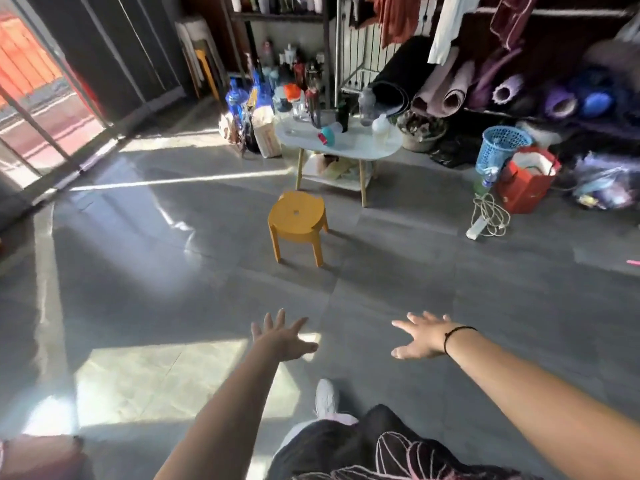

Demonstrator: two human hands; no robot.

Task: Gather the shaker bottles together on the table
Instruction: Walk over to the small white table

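Observation:
A small white table [346,152] stands far ahead, across the grey floor. Several shaker bottles are spread over its top: a clear one [366,106] upright at the back, a whitish one [380,129] at the right, a black one [342,116] in the middle, and one with a teal and red lid [327,134] lying on its side. My left hand [282,336] and my right hand [424,337] are stretched out over the floor, fingers spread, holding nothing, well short of the table.
A yellow stool [298,220] stands on the floor in front of the table. Blue jugs and bags [249,109] crowd the table's left side. A blue basket [498,147], a red bag [528,181] and a power strip with cord [485,220] lie to the right. Rolled mats fill the back right.

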